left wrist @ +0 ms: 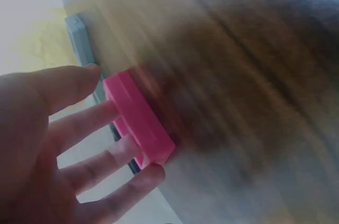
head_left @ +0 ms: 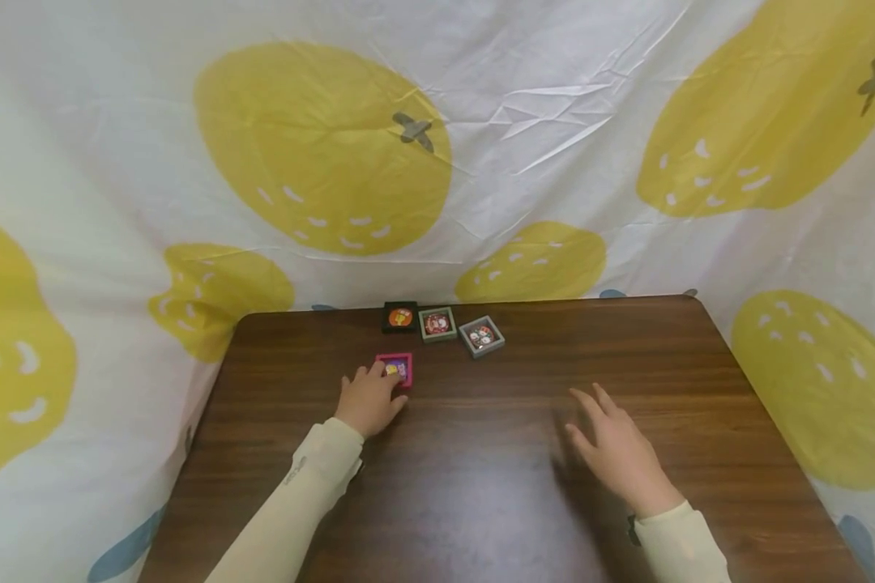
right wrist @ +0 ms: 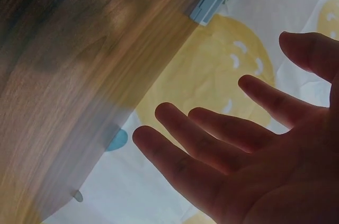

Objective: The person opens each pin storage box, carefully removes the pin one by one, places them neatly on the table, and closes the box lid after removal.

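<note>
In the head view, my left hand (head_left: 367, 402) is at a small square pink box (head_left: 409, 369) with a purple and yellow picture in it, left of the table's middle. The left wrist view shows extended fingers (left wrist: 124, 152) touching the side and edge of that pink box (left wrist: 142, 121), while the thumb stays off it. My right hand (head_left: 620, 453) hovers above the right part of the table with spread fingers and holds nothing. Its palm and loosely spread fingers also fill the lower right of the right wrist view.
Along the back edge of the dark wooden table (head_left: 481, 470) lie a black square box (head_left: 389, 325), a grey-green one (head_left: 437, 336) and a light grey one (head_left: 476, 349), each with a round picture. A lemon-patterned cloth (head_left: 518, 186) hangs behind and at both sides.
</note>
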`<state>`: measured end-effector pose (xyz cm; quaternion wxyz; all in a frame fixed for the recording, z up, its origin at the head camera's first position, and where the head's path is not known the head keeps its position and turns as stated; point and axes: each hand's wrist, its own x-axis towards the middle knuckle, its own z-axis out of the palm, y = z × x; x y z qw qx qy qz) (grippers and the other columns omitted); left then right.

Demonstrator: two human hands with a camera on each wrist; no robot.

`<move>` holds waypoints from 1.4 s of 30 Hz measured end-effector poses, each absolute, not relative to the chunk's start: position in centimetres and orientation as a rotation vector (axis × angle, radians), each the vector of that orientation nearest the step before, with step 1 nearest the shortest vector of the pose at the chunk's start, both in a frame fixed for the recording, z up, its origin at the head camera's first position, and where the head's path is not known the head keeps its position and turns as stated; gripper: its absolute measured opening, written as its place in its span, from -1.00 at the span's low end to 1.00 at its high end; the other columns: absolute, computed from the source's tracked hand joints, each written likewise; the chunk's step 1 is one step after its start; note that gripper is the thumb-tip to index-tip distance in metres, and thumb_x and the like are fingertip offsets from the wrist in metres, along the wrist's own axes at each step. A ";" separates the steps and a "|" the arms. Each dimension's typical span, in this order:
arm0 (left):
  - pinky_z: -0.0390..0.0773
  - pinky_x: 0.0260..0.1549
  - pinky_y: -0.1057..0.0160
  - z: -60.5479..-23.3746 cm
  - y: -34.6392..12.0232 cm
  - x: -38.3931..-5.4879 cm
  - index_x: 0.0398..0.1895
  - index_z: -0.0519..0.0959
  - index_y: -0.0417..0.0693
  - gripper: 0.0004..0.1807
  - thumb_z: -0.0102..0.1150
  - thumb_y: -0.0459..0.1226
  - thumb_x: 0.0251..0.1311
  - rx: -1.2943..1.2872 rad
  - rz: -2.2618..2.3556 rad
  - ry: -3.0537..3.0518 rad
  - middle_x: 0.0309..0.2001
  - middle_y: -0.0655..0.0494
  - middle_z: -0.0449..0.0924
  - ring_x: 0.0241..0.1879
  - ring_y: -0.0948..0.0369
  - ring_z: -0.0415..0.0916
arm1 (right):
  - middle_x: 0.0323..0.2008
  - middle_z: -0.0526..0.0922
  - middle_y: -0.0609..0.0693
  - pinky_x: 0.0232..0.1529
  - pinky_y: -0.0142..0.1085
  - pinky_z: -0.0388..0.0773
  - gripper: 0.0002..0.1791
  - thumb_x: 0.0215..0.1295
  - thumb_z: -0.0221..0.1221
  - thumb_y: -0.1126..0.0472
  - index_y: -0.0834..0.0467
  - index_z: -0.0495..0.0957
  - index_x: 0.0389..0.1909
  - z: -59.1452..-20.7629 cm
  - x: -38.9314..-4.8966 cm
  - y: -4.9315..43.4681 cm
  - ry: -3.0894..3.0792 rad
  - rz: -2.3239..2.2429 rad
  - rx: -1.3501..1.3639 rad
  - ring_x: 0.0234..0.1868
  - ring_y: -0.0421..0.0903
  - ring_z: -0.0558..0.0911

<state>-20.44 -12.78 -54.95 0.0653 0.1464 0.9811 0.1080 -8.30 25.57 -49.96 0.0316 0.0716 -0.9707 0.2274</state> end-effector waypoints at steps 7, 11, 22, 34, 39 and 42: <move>0.46 0.05 -0.39 -56.2 -13.5 -20.5 0.37 0.51 -0.08 -0.29 0.62 -0.06 0.25 0.291 0.404 3.015 0.18 -0.22 0.68 0.07 -0.23 0.62 | 0.50 0.27 0.57 0.04 0.52 0.53 -0.37 0.54 0.31 0.16 0.25 0.43 0.52 -50.9 -8.1 25.5 -2.991 0.698 0.217 0.21 0.69 0.50; 0.38 0.14 -0.46 -56.2 -13.8 -20.8 0.55 0.37 -0.10 -0.05 0.66 -0.02 0.19 0.224 0.423 2.967 0.15 -0.27 0.71 0.06 -0.24 0.67 | 0.49 0.29 0.58 0.10 0.53 0.49 -0.38 0.53 0.32 0.18 0.27 0.44 0.51 -51.1 -7.8 25.4 -2.989 0.711 0.221 0.21 0.69 0.51; 0.47 0.08 -0.40 -56.2 -14.3 -21.0 0.32 0.57 -0.28 -0.05 0.65 0.21 0.07 0.190 0.378 3.001 0.11 -0.30 0.56 0.11 -0.21 0.51 | 0.48 0.27 0.61 0.12 0.54 0.47 -0.38 0.52 0.33 0.19 0.29 0.45 0.51 -51.7 -7.6 25.1 -2.973 0.746 0.224 0.23 0.70 0.49; 0.70 -0.29 -0.18 -56.7 -14.5 -20.1 0.46 0.50 0.08 -0.18 0.47 0.17 0.19 0.242 0.621 3.033 0.03 -0.25 0.48 -0.01 -0.13 0.49 | 0.51 0.25 0.58 0.10 0.55 0.46 -0.38 0.52 0.33 0.19 0.29 0.45 0.50 -51.9 -7.2 24.4 -3.004 0.755 0.223 0.25 0.71 0.47; 0.69 -0.35 -0.08 -55.2 -13.8 -19.7 0.35 0.53 0.13 -0.33 0.42 0.19 0.28 0.358 0.677 3.038 -0.09 -0.15 0.46 -0.16 -0.06 0.51 | 0.51 0.24 0.58 0.15 0.57 0.41 -0.39 0.52 0.33 0.20 0.28 0.45 0.50 -51.8 -7.2 24.1 -3.008 0.765 0.232 0.29 0.69 0.45; 0.68 -0.33 -0.05 -54.0 -13.2 -19.2 0.34 0.52 0.11 -0.37 0.41 0.15 0.34 0.474 0.744 3.034 -0.14 -0.10 0.47 -0.25 -0.02 0.52 | 0.51 0.25 0.58 0.16 0.55 0.43 -0.39 0.52 0.33 0.19 0.28 0.46 0.49 -51.8 -7.3 23.8 -3.009 0.766 0.245 0.29 0.68 0.46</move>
